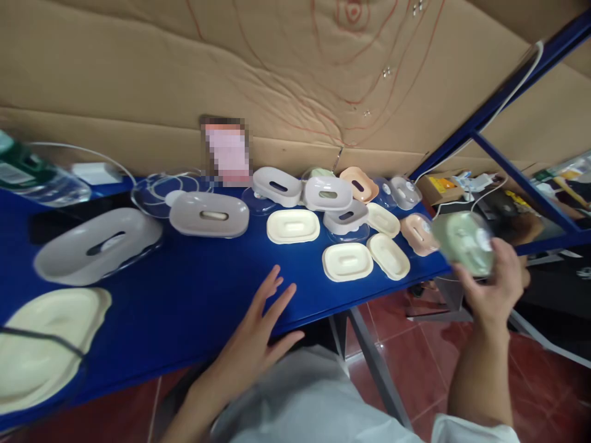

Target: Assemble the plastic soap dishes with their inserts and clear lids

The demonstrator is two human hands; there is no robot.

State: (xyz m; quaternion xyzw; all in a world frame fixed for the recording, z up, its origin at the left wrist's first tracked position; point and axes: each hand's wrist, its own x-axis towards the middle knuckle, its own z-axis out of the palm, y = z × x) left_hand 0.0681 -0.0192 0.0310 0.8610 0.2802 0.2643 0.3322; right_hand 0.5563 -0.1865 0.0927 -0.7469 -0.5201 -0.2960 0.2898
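My right hand (496,283) is closed on the edge of a light green soap dish (464,243), which is smeared by motion and raised past the right end of the blue table. A pale round patch shows on that dish. My left hand (258,326) hangs over the front of the table with its fingers spread and nothing in them. Nearest to it lie cream oval trays (347,262) with a raised bar in the middle. Behind them, grey oval soap dishes (327,193) with a slot are piled over clear pieces.
Further grey dishes (99,246) and a large cream piece (50,344) fill the left of the blue table (184,320). Peach dishes (419,234) sit at its right end. A plastic bottle (41,172) lies at the far left. Cardboard (138,74) stands behind.
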